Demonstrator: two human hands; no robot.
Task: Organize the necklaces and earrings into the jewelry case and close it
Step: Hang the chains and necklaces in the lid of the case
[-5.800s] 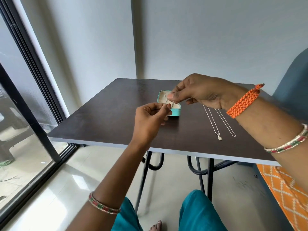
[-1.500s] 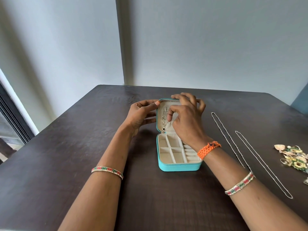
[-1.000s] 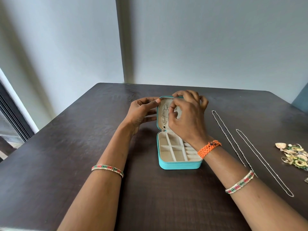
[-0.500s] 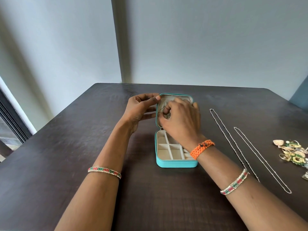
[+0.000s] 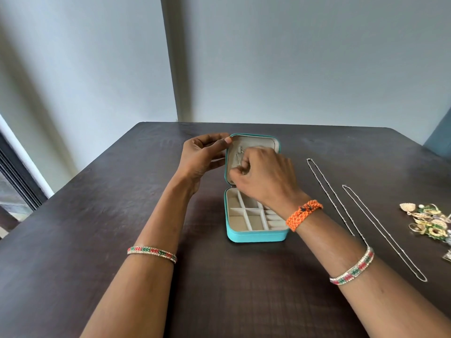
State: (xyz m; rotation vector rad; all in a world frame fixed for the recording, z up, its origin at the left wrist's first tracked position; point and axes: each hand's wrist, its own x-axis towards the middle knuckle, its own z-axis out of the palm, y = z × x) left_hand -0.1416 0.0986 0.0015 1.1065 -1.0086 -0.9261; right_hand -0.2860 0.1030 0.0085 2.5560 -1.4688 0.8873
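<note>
A small teal jewelry case [image 5: 253, 235] stands open mid-table, its lid upright and its cream tray split into compartments. My left hand [image 5: 203, 158] holds the lid's left edge with thumb and fingers. My right hand [image 5: 264, 178] reaches into the lid with curled fingers that pinch a thin silver necklace [image 5: 238, 157] hanging inside the lid; its lower part is hidden behind my fingers. Two more silver necklaces [image 5: 332, 196] [image 5: 385, 234] lie stretched out to the right of the case. A pile of gold and green earrings [image 5: 427, 222] sits at the table's right edge.
The dark wooden table [image 5: 97, 215] runs to a grey wall at the back. A window frame [image 5: 22, 181] stands at the left. A blue chair back [image 5: 439, 140] shows at the far right.
My right hand has dropped from the lid's top edge to its lower part, still working the necklace into the lid. My left hand keeps its hold on the lid.
</note>
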